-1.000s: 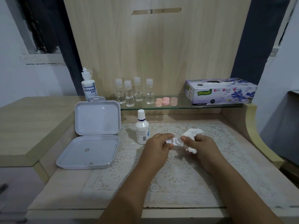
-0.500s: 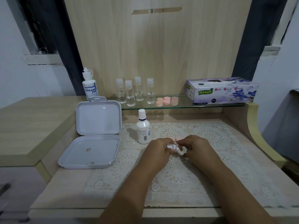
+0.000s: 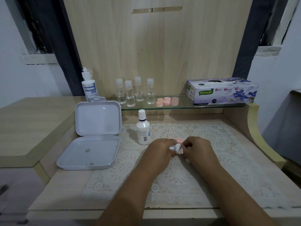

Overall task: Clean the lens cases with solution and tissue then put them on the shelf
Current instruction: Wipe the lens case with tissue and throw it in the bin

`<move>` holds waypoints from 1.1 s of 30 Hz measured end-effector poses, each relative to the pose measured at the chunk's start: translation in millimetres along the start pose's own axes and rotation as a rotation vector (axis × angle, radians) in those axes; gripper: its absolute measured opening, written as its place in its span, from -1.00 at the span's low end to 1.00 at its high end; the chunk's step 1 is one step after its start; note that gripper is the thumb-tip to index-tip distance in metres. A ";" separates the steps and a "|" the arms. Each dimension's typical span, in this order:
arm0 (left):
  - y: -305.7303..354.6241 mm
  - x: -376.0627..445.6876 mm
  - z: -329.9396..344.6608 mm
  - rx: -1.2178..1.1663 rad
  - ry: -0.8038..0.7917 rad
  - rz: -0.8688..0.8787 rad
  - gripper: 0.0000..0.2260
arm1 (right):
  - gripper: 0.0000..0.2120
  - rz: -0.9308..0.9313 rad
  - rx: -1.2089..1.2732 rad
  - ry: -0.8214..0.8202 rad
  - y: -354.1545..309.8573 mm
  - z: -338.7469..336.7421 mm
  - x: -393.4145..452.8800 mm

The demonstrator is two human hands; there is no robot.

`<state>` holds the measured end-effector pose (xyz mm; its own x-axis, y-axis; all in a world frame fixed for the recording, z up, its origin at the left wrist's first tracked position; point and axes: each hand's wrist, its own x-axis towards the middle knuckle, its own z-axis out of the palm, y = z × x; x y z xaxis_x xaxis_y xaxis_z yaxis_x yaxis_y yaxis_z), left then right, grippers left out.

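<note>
Now our hands (image 3: 176, 148) have closed together, both pinching the tissue (image 3: 177, 148), balled since a second ago, around the case, so wiping is underway.

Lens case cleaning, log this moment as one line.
step: wiping | left hand: holds lens case | right hand: presses tissue into it | shelf: not yet

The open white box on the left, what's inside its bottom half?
The white box holds a small ring mid-tray and two tiny roundish bits at its front edge; what they are is unclear. Nothing covers the tray.
</note>
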<state>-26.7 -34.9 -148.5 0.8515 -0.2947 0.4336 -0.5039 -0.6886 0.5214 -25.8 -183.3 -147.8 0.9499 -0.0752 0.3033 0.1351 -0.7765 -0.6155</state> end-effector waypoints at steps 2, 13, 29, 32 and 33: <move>-2.4 0.0 -0.5 -0.014 -0.014 -0.016 -0.72 | -0.87 -0.099 -0.012 -0.014 1.8 -1.1 -0.2; -2.0 -0.8 1.2 -0.030 0.030 -0.010 -0.69 | -0.83 -0.114 0.032 0.070 -1.0 1.0 -1.4; 3.1 6.7 3.0 -0.321 0.260 -0.245 -0.75 | -0.92 0.270 0.642 0.084 -2.3 0.5 2.6; -0.8 7.6 0.7 -0.331 0.255 -0.303 -0.76 | -0.90 0.211 0.520 0.040 -3.0 -0.6 -2.1; -1.7 7.7 -0.2 -0.319 0.260 -0.310 -0.76 | -0.89 0.173 0.448 0.011 -3.4 0.3 -4.2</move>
<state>-19.3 -35.9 -145.9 0.9242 0.0937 0.3701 -0.2868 -0.4696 0.8350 -30.2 -180.2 -147.2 0.9664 -0.1885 0.1750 0.0856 -0.4061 -0.9098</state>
